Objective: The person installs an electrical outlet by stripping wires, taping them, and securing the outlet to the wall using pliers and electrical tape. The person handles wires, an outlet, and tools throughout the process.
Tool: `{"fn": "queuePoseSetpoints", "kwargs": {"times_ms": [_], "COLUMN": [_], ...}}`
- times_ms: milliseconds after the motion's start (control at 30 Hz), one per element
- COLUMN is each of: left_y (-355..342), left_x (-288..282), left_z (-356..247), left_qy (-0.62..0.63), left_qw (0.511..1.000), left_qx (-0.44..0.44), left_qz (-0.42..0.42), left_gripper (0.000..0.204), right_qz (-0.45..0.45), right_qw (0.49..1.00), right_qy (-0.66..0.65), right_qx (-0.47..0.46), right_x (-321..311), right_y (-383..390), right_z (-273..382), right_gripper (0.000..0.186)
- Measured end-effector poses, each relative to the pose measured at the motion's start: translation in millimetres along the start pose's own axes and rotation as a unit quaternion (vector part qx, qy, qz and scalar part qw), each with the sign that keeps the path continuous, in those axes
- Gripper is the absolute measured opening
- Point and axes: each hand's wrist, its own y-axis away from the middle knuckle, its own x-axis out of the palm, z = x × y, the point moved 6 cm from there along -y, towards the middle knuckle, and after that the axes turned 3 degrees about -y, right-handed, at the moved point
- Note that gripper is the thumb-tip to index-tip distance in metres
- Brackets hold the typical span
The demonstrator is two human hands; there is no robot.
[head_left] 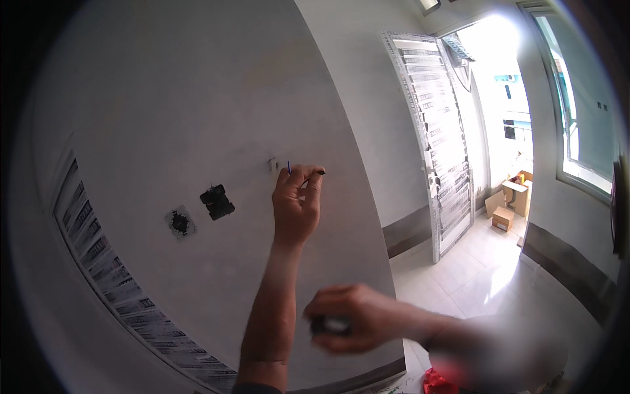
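Note:
My left hand [296, 200] is raised to the grey wall [184, 125], its fingers pinched on a small dark wire end beside a blue wire [289, 167]. Just behind these fingers a pale fitting [273, 164] shows on the wall, mostly hidden. Lower and to the right, my blurred right hand [357, 315] grips a dark object with a shiny part [328, 325], too smeared to name. Left of my left hand, a black square wall box [216, 201] and a pale plate with a dark centre [180, 222] are set in the wall.
A film-covered door [440, 144] stands open at the right, with cardboard boxes [503, 218] in the doorway. A window [577, 105] is beside it. The tiled floor [459, 276] lies below, with a red item [438, 382] near the bottom edge. A striped, film-covered frame [131, 295] runs along the lower left.

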Motion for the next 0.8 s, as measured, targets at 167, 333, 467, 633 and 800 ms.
{"fn": "queuePoseSetpoints", "kwargs": {"times_ms": [167, 333, 467, 633, 800], "left_y": [10.0, 14.9, 12.2, 8.3, 4.9], "left_x": [4.3, 18.4, 13.2, 10.3, 7.3], "left_z": [-16.0, -5.6, -6.1, 2.5, 7.4], "left_qy": [-0.174, -0.210, -0.140, -0.056, -0.021], "left_qw": [0.977, 0.959, 0.981, 0.997, 0.998], "left_qx": [0.121, 0.152, 0.103, 0.023, -0.028], "left_qz": [-0.037, -0.114, -0.081, -0.038, -0.043], "left_gripper": [0.013, 0.019, 0.020, 0.016, 0.017], "right_qz": [-0.113, -0.078, -0.093, -0.088, -0.095], "right_qw": [0.978, 0.976, 0.962, 0.960, 0.956], "right_qy": [-0.081, -0.089, -0.129, -0.123, -0.140], "right_qx": [0.156, 0.181, 0.222, 0.235, 0.238], "right_x": [-52.6, -43.0, -46.0, -48.5, -50.3], "right_y": [56.2, 87.9, 107.0, 116.6, 121.5], "right_z": [-62.0, -81.6, -94.7, -103.5, -108.3], "right_gripper": [0.047, 0.052, 0.049, 0.047, 0.047]}}
